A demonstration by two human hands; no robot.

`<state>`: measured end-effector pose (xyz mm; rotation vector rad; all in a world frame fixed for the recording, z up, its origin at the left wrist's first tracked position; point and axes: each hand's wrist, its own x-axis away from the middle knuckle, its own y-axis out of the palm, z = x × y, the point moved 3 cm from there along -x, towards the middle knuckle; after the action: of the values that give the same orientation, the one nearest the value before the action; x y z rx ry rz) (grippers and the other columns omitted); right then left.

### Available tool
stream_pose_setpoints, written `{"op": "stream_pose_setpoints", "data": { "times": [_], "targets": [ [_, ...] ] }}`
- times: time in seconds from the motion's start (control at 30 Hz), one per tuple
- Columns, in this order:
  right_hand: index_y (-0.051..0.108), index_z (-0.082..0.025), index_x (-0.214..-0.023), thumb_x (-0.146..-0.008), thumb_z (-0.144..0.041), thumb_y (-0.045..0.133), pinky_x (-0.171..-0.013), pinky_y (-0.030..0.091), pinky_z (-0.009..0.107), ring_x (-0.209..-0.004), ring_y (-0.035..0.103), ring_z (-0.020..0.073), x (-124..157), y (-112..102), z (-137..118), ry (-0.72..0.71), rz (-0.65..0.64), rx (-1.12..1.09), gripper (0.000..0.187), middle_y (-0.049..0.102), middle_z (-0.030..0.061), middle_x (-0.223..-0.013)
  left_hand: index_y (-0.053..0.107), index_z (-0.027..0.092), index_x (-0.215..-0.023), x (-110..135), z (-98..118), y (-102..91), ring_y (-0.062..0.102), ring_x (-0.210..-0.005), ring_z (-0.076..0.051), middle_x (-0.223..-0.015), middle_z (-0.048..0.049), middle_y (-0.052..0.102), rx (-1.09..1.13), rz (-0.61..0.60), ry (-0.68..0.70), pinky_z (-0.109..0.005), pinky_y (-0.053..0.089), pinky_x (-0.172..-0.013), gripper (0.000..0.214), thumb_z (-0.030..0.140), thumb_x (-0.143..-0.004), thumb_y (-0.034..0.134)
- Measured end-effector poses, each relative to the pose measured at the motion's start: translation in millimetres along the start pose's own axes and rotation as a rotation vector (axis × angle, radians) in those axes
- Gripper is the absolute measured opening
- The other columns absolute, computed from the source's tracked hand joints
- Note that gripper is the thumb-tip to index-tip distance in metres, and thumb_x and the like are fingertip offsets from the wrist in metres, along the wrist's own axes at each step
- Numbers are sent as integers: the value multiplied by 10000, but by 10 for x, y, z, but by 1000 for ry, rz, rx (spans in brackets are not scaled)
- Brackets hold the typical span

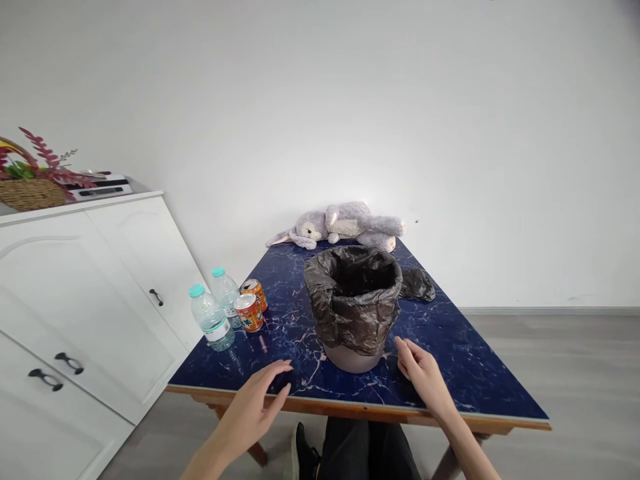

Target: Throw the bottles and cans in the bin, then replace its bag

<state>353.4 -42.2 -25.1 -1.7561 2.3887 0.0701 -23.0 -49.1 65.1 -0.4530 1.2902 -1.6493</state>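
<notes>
A grey bin (351, 361) stands upright on the dark blue table (295, 383), lined with a black plastic bag (357, 317) folded over its rim. The bag's loose end spreads to the right on the tabletop. To the bin's left, my left hand (256, 408) hovers over the front edge, thumb and fingers apart, holding nothing. My right hand (424, 375) is at the bin's lower right with its fingers curled in; nothing shows in it. Two clear bottles with turquoise caps, a front one (213, 322) and a rear one (225, 288), stand beside two orange cans (249, 313) at the left.
A grey plush rabbit (345, 225) lies on its side at the table's far end by the wall. On the left is a white cabinet (95, 267) carrying a wicker basket (33, 193) of artificial plants.
</notes>
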Motion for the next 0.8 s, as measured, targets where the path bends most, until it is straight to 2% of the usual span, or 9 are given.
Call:
{"op": "stream_pose_setpoints", "data": {
  "times": [0.1,0.17,0.27,0.33,0.4,0.5,0.6,0.8],
  "targets": [
    [406,-257,-667,-945,-792,544,-531,317,276,-565,361,138,7,-4,-26,-18,11,8,619,379,-54,-580,635,442,-1311,29,17,-423,707,-1272,-278,-1364,22,735,-81,182,45,-420,597,-1101,288,394,-1031,587],
    [408,-258,-656,-934,-808,543,-519,329,273,-557,370,139,11,-9,-59,-32,19,22,631,385,-50,-570,652,431,-1231,19,5,-767,722,-1195,-280,-1283,9,739,-156,345,62,-436,597,-1074,232,364,-1015,605],
    [407,-263,-646,-912,-844,535,-506,347,273,-547,377,143,13,-9,-96,-39,23,33,651,399,-42,-558,655,364,-1128,-29,-69,-1293,692,-1147,-308,-1171,-31,710,-325,630,43,-514,541,-1091,145,404,-993,622],
    [404,-266,-650,-898,-864,529,-505,352,274,-548,373,146,12,-6,-97,-33,22,26,659,397,-41,-560,640,312,-1144,-90,-169,-1578,655,-1200,-328,-1193,-61,697,-421,760,11,-550,486,-1141,230,468,-975,631],
    [406,-266,-666,-901,-860,531,-508,346,273,-557,369,147,11,-2,-77,-22,14,12,651,390,-44,-572,613,273,-1217,-176,-314,-1783,623,-1260,-329,-1271,-82,689,-467,797,-30,-557,456,-1168,364,536,-966,619],
    [409,-263,-695,-939,-807,537,-524,323,272,-577,355,144,9,4,-28,-4,-9,-18,610,375,-52,-596,577,251,-1321,-318,-581,-1951,637,-1229,-312,-1353,-82,688,-430,741,-168,-524,516,-1099,545,637,-939,620],
    [409,-262,-710,-962,-768,539,-536,306,276,-584,342,143,1,3,21,3,-21,-34,581,356,-60,-605,561,230,-1355,-439,-782,-1989,675,-1207,-309,-1394,-86,695,-307,695,-289,-494,572,-1018,650,679,-899,674],
    [434,-257,-725,-966,-771,528,-552,310,282,-585,364,148,-18,5,71,8,-36,-12,575,382,-59,-600,549,189,-1319,-621,-871,-1888,711,-1219,-311,-1366,-119,731,-226,629,-309,-437,603,-915,634,672,-927,670]
  ]
}}
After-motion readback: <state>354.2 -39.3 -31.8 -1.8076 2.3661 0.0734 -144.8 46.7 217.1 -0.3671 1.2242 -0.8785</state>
